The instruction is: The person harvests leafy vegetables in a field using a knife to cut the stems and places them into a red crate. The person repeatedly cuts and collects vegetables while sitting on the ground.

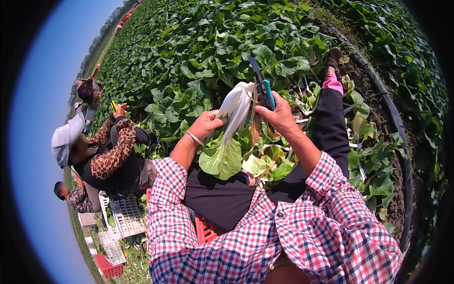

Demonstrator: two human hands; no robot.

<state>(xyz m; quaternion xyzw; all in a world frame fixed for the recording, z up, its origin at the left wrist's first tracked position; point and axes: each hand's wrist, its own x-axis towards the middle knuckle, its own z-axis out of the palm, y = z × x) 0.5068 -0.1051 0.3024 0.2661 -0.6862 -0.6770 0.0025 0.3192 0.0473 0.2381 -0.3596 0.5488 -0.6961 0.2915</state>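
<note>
Between my hands is a leafy bok choy plant (pixel 234 106), its white stalks raised and its green leaves hanging toward my lap. My left hand (pixel 207 124) grips the stalks from the left side. In my right hand (pixel 278 112) is a utility knife (pixel 265 90) with a teal handle and a dark blade pointing up and away. The thumb of that hand is close to the root end of the plant, beside a thin outer stalk. A browned leaf (pixel 255 130) hangs just below. Cut and yellowing leaves (pixel 276 163) lie on the ground between my legs.
Dense standing greens (pixel 212 42) fill the ground ahead. A black hose (pixel 388 96) curves along the right. At left a co-worker (pixel 110 149) in leopard-print sleeves holds a yellow-handled knife. White crates (pixel 127 214) and a red crate (pixel 108 267) stand behind; another red crate (pixel 205 230) is beneath me.
</note>
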